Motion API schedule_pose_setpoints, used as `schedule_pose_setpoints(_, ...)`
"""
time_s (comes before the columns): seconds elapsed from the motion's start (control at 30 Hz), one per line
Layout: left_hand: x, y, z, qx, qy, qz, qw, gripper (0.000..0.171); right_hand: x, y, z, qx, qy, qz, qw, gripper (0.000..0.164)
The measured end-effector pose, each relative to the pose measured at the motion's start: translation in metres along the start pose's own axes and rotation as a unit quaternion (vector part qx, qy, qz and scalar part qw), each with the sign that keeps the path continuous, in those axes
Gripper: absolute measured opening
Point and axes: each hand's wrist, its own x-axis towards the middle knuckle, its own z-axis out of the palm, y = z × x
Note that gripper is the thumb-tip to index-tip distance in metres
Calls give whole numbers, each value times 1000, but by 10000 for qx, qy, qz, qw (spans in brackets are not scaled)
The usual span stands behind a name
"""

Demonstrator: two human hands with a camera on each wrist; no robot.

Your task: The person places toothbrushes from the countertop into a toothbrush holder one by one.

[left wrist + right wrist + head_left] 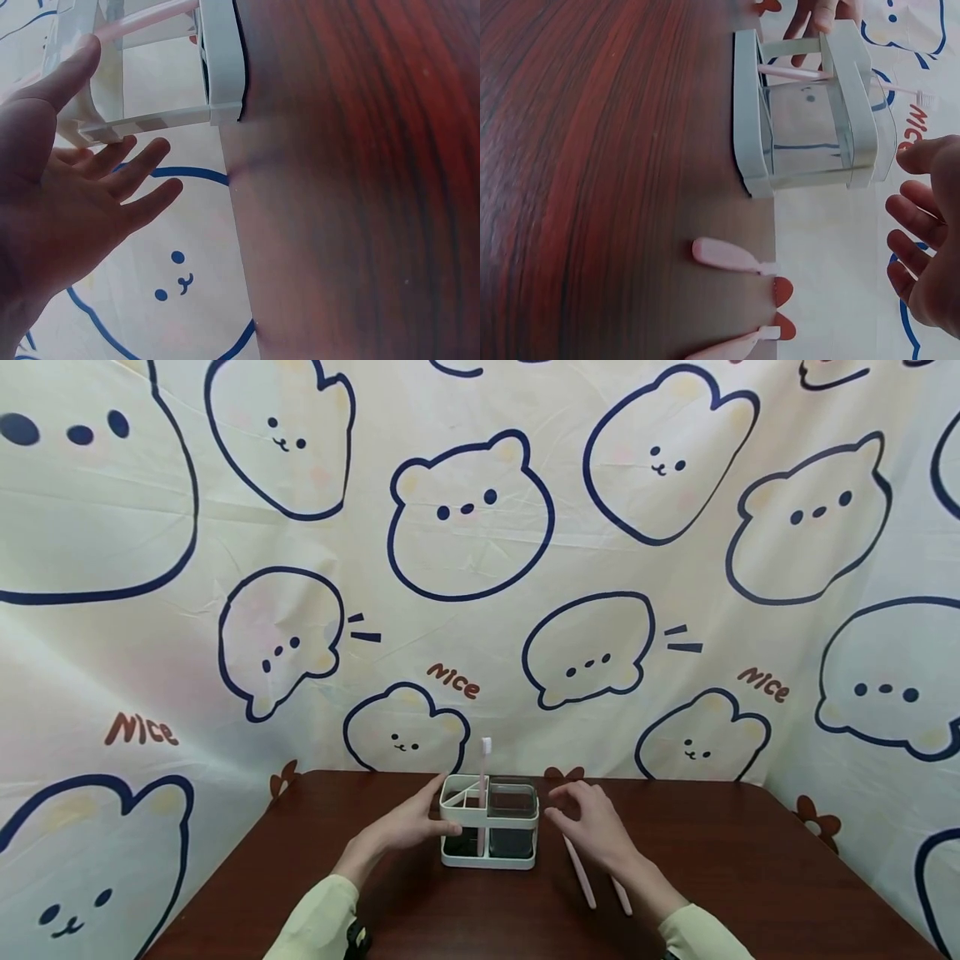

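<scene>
White toothbrush holder (510,822) stands on the counter (420,910), long side left to right, the relaxed left hand (408,821) touching its left end, the empty right hand (597,823) just apart, by two pink toothbrushes (581,874)

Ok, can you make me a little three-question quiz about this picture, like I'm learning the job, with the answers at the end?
1. How many pink handles lie on the table?
2. In the head view, whose thumb shows in front of the holder?
A) the left hand
B) the right hand
C) both hands
3. True or false: the toothbrush in the holder stands with its bristles at the top.

Key:
1. Two.
2. A.
3. True.
</scene>
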Motion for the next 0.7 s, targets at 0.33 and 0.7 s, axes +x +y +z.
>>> schedule_pose_setpoints(0.33,1,-1,1,26,48,29,10000,99,-6,17,-4,-91,-232,206,9995,20)
schedule_pose_setpoints(0.7,1,-2,2,10,99,12,10000,96,-11,37,-10,-90,-545,434,9975,25)
